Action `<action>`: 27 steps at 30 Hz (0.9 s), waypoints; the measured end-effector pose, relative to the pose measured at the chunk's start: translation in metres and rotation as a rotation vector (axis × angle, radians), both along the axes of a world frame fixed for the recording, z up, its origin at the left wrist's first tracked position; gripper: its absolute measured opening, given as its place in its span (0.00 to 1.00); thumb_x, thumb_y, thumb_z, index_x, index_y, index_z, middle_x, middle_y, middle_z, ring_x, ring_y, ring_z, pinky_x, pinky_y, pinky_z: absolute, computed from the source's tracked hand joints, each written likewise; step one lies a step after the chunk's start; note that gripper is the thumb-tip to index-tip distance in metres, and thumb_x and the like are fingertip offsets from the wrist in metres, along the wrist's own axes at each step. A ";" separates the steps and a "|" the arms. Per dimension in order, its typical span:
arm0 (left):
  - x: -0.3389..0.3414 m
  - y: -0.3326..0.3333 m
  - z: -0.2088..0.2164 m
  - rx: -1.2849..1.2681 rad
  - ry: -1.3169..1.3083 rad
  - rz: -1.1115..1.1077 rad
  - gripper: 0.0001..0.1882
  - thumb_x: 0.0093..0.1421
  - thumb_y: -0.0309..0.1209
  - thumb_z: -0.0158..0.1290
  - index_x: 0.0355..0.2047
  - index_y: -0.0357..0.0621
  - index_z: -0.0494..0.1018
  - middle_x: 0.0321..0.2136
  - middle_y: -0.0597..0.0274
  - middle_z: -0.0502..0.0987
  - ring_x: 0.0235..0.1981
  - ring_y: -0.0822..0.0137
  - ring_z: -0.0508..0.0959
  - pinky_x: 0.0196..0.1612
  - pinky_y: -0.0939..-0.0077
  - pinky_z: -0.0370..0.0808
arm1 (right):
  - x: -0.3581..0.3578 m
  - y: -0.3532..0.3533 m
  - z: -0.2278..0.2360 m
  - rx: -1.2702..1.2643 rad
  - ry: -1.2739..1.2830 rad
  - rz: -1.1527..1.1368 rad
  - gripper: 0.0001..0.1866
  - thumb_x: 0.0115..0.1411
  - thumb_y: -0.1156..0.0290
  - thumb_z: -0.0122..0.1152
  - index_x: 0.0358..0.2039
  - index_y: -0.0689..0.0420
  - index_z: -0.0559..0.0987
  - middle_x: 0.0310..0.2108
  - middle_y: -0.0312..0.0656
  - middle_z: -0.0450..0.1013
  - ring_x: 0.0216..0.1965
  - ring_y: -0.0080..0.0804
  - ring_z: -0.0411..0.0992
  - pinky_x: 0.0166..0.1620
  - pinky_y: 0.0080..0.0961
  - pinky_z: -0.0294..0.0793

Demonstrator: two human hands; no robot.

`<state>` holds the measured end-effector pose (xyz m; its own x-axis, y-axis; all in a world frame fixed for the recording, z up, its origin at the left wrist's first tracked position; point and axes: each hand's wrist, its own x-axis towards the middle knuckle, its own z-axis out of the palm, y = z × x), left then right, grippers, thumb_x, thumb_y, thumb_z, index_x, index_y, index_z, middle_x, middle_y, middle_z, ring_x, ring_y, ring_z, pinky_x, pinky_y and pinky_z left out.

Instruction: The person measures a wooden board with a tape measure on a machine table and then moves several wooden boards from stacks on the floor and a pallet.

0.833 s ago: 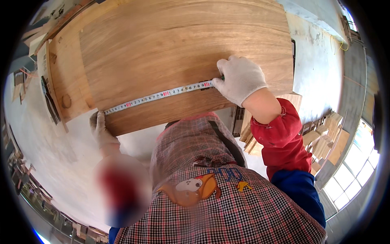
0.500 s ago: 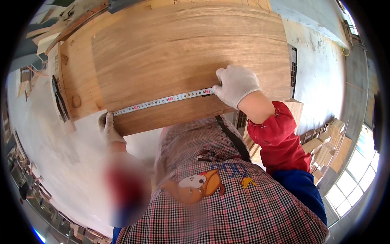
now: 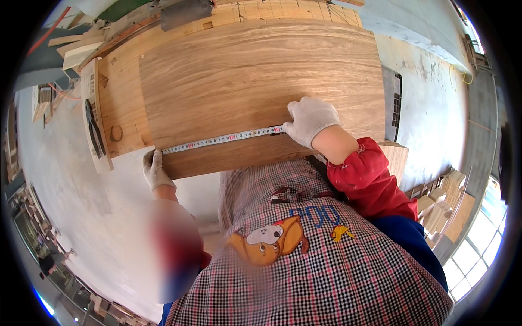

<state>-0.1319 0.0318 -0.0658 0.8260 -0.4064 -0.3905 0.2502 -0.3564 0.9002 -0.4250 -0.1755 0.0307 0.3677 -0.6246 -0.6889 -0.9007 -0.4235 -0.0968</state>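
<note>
Fingers of the right hand (image 3: pixel 311 120) are curled around the tape measure (image 3: pixel 223 139), its case hidden; its other end is pinched at the near-left corner of the board (image 3: pixel 261 76) by the left hand (image 3: pixel 155 167). Black and red numerals (image 3: pixel 236 137) are printed along it, blue lettering (image 3: pixel 322 215) on the checked apron (image 3: pixel 326 266). Compared with earlier, it is kept stretched while more tabletop (image 3: pixel 120 95) is revealed.

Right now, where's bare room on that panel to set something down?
The wooden panel is bare beyond the measuring tape and gloved right hand, to its far edge. Crowded: the tape's line, with the gloved left hand at its left end.
</note>
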 end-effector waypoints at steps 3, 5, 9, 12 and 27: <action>0.004 0.002 -0.002 -0.013 0.039 0.001 0.10 0.54 0.32 0.54 0.34 0.41 0.70 0.31 0.67 0.70 0.35 0.74 0.67 0.43 0.78 0.63 | 0.001 -0.001 -0.001 0.006 0.007 -0.008 0.16 0.52 0.58 0.54 0.35 0.56 0.77 0.33 0.44 0.74 0.38 0.41 0.73 0.38 0.36 0.74; 0.006 0.008 -0.005 -0.029 0.081 -0.015 0.11 0.53 0.32 0.54 0.35 0.41 0.69 0.31 0.67 0.70 0.35 0.73 0.67 0.43 0.78 0.63 | 0.002 0.000 -0.001 0.026 0.029 -0.017 0.16 0.52 0.58 0.54 0.35 0.55 0.77 0.33 0.44 0.74 0.38 0.41 0.73 0.38 0.36 0.73; 0.005 0.002 0.000 -0.001 0.142 -0.026 0.10 0.54 0.32 0.53 0.35 0.42 0.69 0.32 0.67 0.70 0.35 0.73 0.67 0.42 0.77 0.63 | 0.001 -0.001 -0.002 0.022 0.025 -0.039 0.16 0.52 0.57 0.54 0.32 0.57 0.76 0.30 0.45 0.73 0.36 0.42 0.72 0.37 0.37 0.73; 0.009 0.006 -0.003 -0.015 0.131 -0.047 0.11 0.54 0.33 0.52 0.35 0.42 0.68 0.31 0.67 0.70 0.35 0.73 0.67 0.42 0.76 0.64 | 0.001 0.000 -0.004 0.010 0.002 -0.045 0.16 0.51 0.57 0.53 0.30 0.59 0.76 0.29 0.46 0.73 0.35 0.43 0.72 0.36 0.37 0.73; 0.003 0.020 0.017 -0.069 0.088 -0.107 0.17 0.62 0.39 0.43 0.49 0.46 0.64 0.43 0.63 0.69 0.45 0.71 0.67 0.49 0.73 0.63 | 0.017 0.004 0.008 0.143 -0.189 -0.103 0.19 0.49 0.55 0.56 0.30 0.60 0.76 0.27 0.47 0.74 0.30 0.46 0.73 0.35 0.37 0.71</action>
